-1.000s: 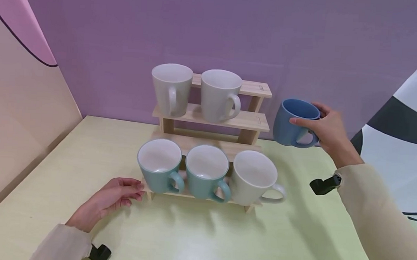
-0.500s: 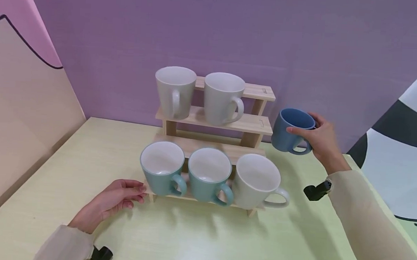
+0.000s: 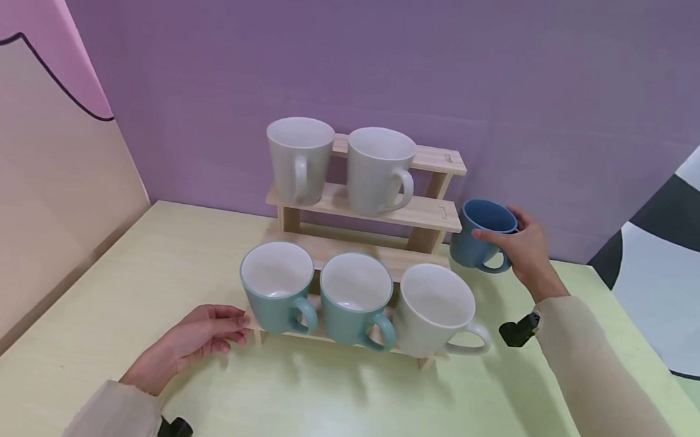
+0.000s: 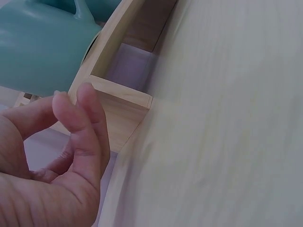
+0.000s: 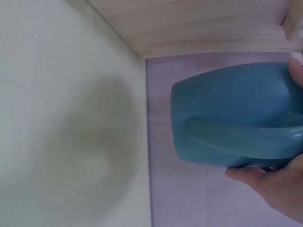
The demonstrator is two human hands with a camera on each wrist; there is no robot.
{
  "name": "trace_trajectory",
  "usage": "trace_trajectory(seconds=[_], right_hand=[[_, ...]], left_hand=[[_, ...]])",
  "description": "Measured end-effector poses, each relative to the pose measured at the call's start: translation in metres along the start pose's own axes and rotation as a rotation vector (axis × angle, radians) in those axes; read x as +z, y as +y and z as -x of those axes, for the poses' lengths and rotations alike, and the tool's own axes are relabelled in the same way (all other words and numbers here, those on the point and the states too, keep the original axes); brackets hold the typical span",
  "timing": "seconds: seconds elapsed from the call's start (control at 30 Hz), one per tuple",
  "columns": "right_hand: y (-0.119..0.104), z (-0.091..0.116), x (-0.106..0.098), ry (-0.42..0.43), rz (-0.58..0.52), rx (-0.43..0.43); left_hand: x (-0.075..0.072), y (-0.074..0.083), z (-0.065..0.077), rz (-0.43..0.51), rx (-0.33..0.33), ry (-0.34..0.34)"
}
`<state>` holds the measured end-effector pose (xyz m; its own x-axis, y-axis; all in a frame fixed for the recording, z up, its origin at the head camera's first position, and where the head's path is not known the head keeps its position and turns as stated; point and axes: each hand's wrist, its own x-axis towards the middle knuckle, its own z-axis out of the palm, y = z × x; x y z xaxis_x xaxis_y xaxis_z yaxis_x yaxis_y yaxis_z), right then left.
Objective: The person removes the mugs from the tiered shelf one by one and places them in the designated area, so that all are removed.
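My right hand (image 3: 529,255) grips a blue mug (image 3: 469,244) by its rim and side, thumb at the front. The mug is upright, just right of a stepped wooden rack (image 3: 429,212); in the right wrist view a gap shows between the mug's base and the table (image 5: 61,94). At the rack's lower left end, my left hand (image 3: 195,335) pinches the end of the lowest shelf (image 4: 85,78) between thumb and fingers. Two teal mugs (image 3: 274,306) and a tilted white mug (image 3: 424,323) stand on the lowest shelf. Two white mugs (image 3: 284,167) occupy a higher one.
A purple wall (image 3: 215,76) rises close behind the rack and the blue mug. A beige panel (image 3: 46,186) borders the table on the left. At the right is a black-and-white printed panel (image 3: 652,277). The front white mug's handle (image 3: 474,341) juts past the rack's right end.
The blue mug has come down and slightly left in my right hand, closer to the table and the rack's right side. My left hand keeps its place at the rack's end.
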<state>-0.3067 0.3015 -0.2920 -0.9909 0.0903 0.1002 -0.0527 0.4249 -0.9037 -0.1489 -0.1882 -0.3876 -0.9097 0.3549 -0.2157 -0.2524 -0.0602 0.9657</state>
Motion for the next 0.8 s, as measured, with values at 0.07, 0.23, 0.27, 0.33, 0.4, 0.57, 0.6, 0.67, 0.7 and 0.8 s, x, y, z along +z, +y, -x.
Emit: trace_trajectory(seconds=[0.07,0.23,0.27,0.33,0.4,0.57,0.6,0.67,0.7,0.8], right_hand=[[0.004,-0.003,0.003,-0.003,-0.004,-0.007],[0.014,-0.006,0.008,-0.016,0.002,-0.01],[0.016,-0.006,0.008,-0.02,0.004,-0.01],[0.02,-0.006,0.01,-0.024,0.009,-0.009],[0.024,-0.006,0.012,-0.024,0.014,-0.01],[0.032,-0.006,0.016,-0.017,0.007,-0.007],[0.033,-0.006,0.016,-0.017,0.005,-0.007],[0.036,-0.007,0.016,-0.017,0.008,-0.012],[0.037,-0.007,0.016,-0.018,0.01,-0.015],[0.042,-0.008,0.015,-0.016,0.022,-0.024]], left_hand=[[0.0,0.0,0.0,0.005,0.009,-0.007],[0.0,-0.002,-0.003,0.026,0.028,-0.015],[0.0,-0.002,-0.004,0.032,0.03,-0.018],[0.0,-0.004,-0.005,0.041,0.032,-0.021],[0.0,-0.004,-0.005,0.049,0.035,-0.024],[0.001,-0.004,-0.006,0.058,0.042,-0.03],[0.001,-0.004,-0.006,0.057,0.041,-0.03],[0.001,-0.004,-0.007,0.051,0.041,-0.031],[0.001,-0.005,-0.008,0.048,0.04,-0.031],[0.0,-0.006,-0.01,0.039,0.041,-0.03]])
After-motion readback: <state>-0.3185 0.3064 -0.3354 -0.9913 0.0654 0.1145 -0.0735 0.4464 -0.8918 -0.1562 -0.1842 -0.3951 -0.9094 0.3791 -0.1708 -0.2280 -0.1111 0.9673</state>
